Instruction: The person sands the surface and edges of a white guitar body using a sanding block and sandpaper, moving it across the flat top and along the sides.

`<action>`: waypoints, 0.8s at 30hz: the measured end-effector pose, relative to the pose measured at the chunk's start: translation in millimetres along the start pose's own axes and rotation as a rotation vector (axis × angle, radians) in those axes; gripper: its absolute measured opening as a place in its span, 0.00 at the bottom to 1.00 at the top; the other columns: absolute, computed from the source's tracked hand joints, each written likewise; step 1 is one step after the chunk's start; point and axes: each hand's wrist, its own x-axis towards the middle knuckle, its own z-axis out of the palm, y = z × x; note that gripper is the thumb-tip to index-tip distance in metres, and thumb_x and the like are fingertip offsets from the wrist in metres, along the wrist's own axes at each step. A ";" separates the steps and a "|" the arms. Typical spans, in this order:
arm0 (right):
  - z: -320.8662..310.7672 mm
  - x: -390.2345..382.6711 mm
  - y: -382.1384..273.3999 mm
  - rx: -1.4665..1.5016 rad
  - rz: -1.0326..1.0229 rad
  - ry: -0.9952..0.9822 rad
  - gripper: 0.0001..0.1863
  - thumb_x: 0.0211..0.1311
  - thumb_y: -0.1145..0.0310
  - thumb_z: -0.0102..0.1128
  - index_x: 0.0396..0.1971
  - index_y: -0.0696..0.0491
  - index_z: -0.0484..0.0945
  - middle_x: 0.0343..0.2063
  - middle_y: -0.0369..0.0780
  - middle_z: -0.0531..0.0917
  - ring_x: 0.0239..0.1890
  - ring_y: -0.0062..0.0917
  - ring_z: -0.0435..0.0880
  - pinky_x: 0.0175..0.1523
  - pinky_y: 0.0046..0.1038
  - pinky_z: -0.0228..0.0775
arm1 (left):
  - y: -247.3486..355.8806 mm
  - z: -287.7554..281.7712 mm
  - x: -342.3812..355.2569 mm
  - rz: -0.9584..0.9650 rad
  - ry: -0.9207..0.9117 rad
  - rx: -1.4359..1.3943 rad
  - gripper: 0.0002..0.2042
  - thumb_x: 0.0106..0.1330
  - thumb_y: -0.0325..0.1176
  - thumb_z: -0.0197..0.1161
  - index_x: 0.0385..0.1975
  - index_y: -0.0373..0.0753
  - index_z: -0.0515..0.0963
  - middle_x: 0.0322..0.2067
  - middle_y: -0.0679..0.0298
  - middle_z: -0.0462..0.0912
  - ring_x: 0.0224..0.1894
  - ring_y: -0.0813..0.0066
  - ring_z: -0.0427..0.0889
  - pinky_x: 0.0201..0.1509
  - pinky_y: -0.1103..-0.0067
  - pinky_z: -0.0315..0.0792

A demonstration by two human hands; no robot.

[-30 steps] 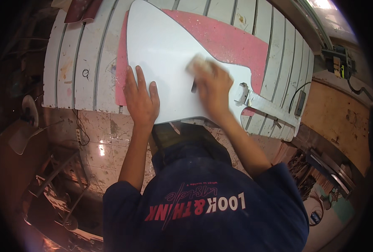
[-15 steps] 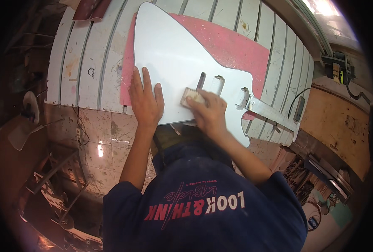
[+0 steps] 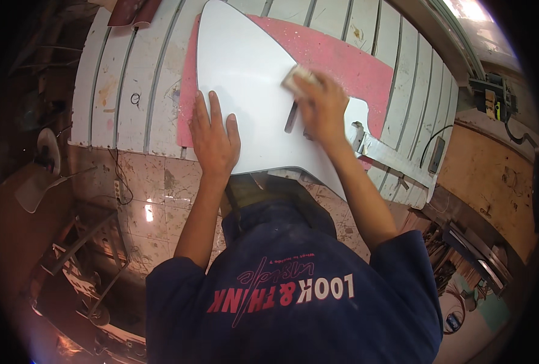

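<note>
A white electric guitar body (image 3: 239, 67) with a long pointed wing lies flat, its narrow slot and neck pocket showing. My left hand (image 3: 215, 142) rests on its left part with fingers stretched out, the fingertips near the left edge. In my right hand (image 3: 327, 112) is a pale sanding block (image 3: 298, 80), pressed on the body by its upper right edge. The right hand and forearm cover one of the cavities and part of the lower right wing. A pale, flat stick (image 3: 397, 161) runs out to the right from the neck pocket.
Under the body is a pink mat (image 3: 336, 51) on a white slatted table (image 3: 108, 91). Dark red rolled material (image 3: 127, 13) lies at the table's far left. A metal frame (image 3: 87, 255) stands on the lower left, and a wooden board (image 3: 488, 176) is at the right.
My right hand has slid the sanding block up and right across the body to its upper edge. The left hand stays flat in nearly the same place.
</note>
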 end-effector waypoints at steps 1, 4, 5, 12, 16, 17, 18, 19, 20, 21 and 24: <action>-0.6 -3.5 -2.3 0.001 0.004 0.002 0.26 0.58 0.71 0.71 0.59 0.36 0.85 0.59 0.46 0.81 0.60 0.44 0.78 0.61 0.50 0.66 | -0.6 1.5 1.3 0.015 0.031 -0.017 0.31 0.76 0.39 0.58 0.76 0.36 0.63 0.76 0.39 0.58 0.71 0.35 0.67 0.74 0.45 0.61; 0.7 -47.4 -31.9 0.013 0.040 -0.072 0.27 0.57 0.71 0.72 0.58 0.34 0.85 0.58 0.46 0.81 0.58 0.41 0.79 0.60 0.48 0.65 | -2.0 1.1 1.2 0.024 0.043 0.013 0.31 0.76 0.39 0.58 0.77 0.36 0.63 0.76 0.39 0.58 0.71 0.35 0.68 0.74 0.45 0.62; 4.9 -80.1 -45.0 0.044 -0.003 -0.070 0.27 0.57 0.71 0.72 0.57 0.32 0.85 0.58 0.44 0.81 0.58 0.40 0.79 0.59 0.47 0.65 | -3.1 1.5 1.1 0.022 0.047 0.016 0.31 0.76 0.39 0.58 0.77 0.36 0.63 0.76 0.39 0.58 0.71 0.35 0.68 0.74 0.45 0.62; -1.1 0.8 -4.5 -0.001 0.049 0.018 0.26 0.59 0.70 0.70 0.58 0.34 0.85 0.59 0.46 0.81 0.58 0.44 0.79 0.61 0.49 0.66 | -0.9 2.5 0.1 0.025 0.026 -0.016 0.31 0.77 0.39 0.57 0.77 0.35 0.62 0.76 0.38 0.58 0.72 0.35 0.66 0.74 0.45 0.61; 5.0 -70.9 -44.0 0.000 0.019 -0.039 0.23 0.56 0.72 0.73 0.53 0.37 0.88 0.57 0.45 0.83 0.56 0.43 0.82 0.62 0.47 0.67 | -3.0 2.3 0.4 0.024 0.023 0.001 0.31 0.77 0.40 0.57 0.77 0.35 0.61 0.76 0.38 0.57 0.72 0.34 0.66 0.73 0.44 0.61; -2.2 -91.6 -58.5 0.083 -0.017 -0.088 0.23 0.55 0.72 0.73 0.51 0.36 0.90 0.57 0.44 0.83 0.56 0.41 0.82 0.62 0.46 0.67 | -4.6 2.6 -1.7 0.020 0.019 0.000 0.31 0.77 0.40 0.57 0.77 0.35 0.61 0.76 0.38 0.57 0.72 0.34 0.66 0.73 0.44 0.61; -4.5 -88.6 -54.6 0.095 -0.053 -0.117 0.24 0.54 0.72 0.73 0.52 0.36 0.89 0.57 0.44 0.83 0.57 0.42 0.81 0.62 0.46 0.67 | -6.4 1.3 -2.1 0.019 0.022 -0.007 0.31 0.77 0.40 0.56 0.77 0.35 0.61 0.76 0.38 0.57 0.72 0.34 0.66 0.74 0.44 0.61; -8.2 -79.6 -47.1 0.106 -0.089 -0.144 0.25 0.54 0.73 0.73 0.53 0.37 0.89 0.58 0.45 0.82 0.57 0.42 0.81 0.63 0.46 0.67 | -6.9 0.6 -1.4 0.019 0.027 -0.017 0.31 0.77 0.40 0.56 0.77 0.35 0.61 0.76 0.38 0.57 0.72 0.34 0.66 0.74 0.44 0.61; -3.9 -59.5 -36.0 0.060 -0.056 -0.101 0.25 0.56 0.72 0.72 0.55 0.37 0.88 0.59 0.46 0.82 0.58 0.43 0.80 0.63 0.47 0.66 | -7.9 0.7 -0.4 0.021 0.023 -0.013 0.31 0.77 0.40 0.56 0.77 0.35 0.61 0.76 0.38 0.57 0.72 0.34 0.66 0.74 0.44 0.61; -0.5 -31.8 -21.2 0.006 -0.016 -0.059 0.26 0.58 0.72 0.71 0.57 0.37 0.86 0.60 0.47 0.81 0.59 0.43 0.79 0.64 0.47 0.66 | -6.1 1.8 1.5 0.034 0.031 -0.022 0.31 0.77 0.40 0.56 0.77 0.35 0.61 0.76 0.38 0.57 0.72 0.34 0.66 0.73 0.44 0.61; -2.3 4.3 -15.5 -0.026 0.105 0.016 0.23 0.63 0.69 0.69 0.59 0.40 0.85 0.60 0.48 0.80 0.59 0.45 0.79 0.65 0.49 0.64 | -1.9 1.6 -1.2 0.048 0.038 -0.029 0.31 0.77 0.39 0.57 0.77 0.35 0.61 0.76 0.38 0.58 0.71 0.34 0.67 0.73 0.44 0.61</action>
